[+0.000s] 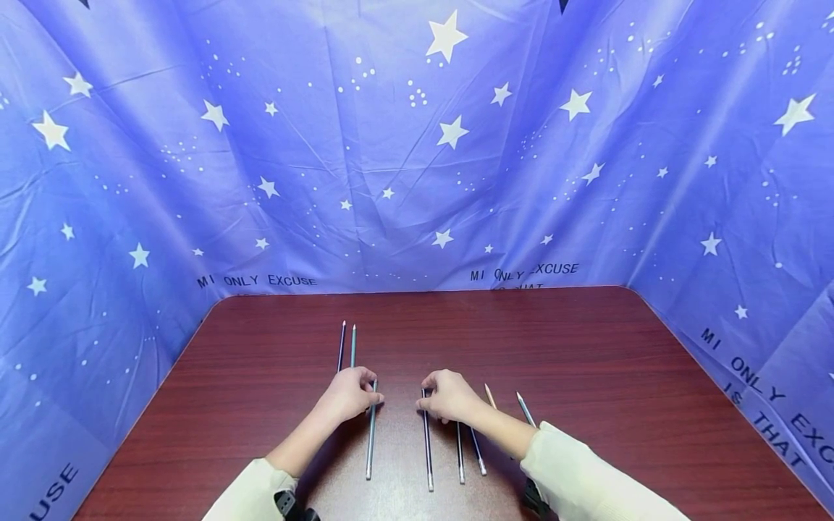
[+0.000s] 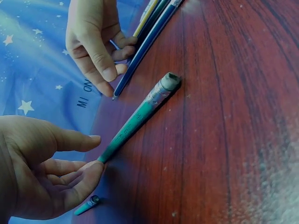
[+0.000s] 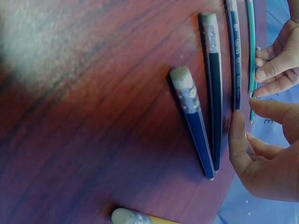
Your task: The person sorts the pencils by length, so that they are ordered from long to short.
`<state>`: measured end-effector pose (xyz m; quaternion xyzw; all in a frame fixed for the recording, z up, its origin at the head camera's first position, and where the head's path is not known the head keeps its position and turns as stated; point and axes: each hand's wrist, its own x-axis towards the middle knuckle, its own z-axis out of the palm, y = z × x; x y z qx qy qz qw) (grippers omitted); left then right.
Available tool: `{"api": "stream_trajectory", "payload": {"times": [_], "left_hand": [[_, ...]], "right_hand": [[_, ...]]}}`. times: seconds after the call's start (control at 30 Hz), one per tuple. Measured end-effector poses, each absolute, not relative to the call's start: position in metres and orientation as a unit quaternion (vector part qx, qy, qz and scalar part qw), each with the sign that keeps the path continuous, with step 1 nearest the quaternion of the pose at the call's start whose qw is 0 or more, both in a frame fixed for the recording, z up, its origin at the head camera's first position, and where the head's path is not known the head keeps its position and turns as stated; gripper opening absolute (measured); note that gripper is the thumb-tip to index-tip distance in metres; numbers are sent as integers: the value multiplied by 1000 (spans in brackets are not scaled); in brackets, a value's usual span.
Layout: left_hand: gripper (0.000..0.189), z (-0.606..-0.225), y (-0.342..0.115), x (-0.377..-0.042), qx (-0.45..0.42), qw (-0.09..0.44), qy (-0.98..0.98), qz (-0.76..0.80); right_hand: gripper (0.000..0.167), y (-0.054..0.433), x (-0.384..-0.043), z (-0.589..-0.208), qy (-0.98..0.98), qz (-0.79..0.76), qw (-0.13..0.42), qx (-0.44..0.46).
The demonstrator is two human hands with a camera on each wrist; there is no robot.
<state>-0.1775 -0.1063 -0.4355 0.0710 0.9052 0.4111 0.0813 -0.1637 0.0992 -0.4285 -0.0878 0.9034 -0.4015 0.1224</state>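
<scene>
My left hand is at the far end of a green pencil, whose eraser end points toward me. In the left wrist view, the fingertips touch this green pencil, and a gap shows between thumb and fingers. My right hand is at the far end of a dark blue pencil. In the right wrist view one fingertip covers part of that dark blue pencil, while another fingertip stands apart beside it. Both pencils appear to lie on the table.
Beyond my left hand lie a dark pencil and another green pencil. A dark pencil and a blue pencil lie below my right hand. A yellow pencil and a light-tipped pencil are partly behind my right arm. Starred blue cloth surrounds the table.
</scene>
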Motion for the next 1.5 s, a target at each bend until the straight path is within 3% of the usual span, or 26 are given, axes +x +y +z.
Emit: {"api": "stream_trajectory", "payload": {"times": [0.3,0.93,1.5], "left_hand": [[37,-436,-106,-178,71,78,910,401],[34,-436,-102,-176,45,89,884,456],[33,-443,-105,-182,41,100,880,463]], "right_hand": [[47,98,-161,-431,900,-407,128,-88],[60,91,-150,-434,922,-360,78,-122],[62,86,-146,-437,917,-376,86,-102]]}}
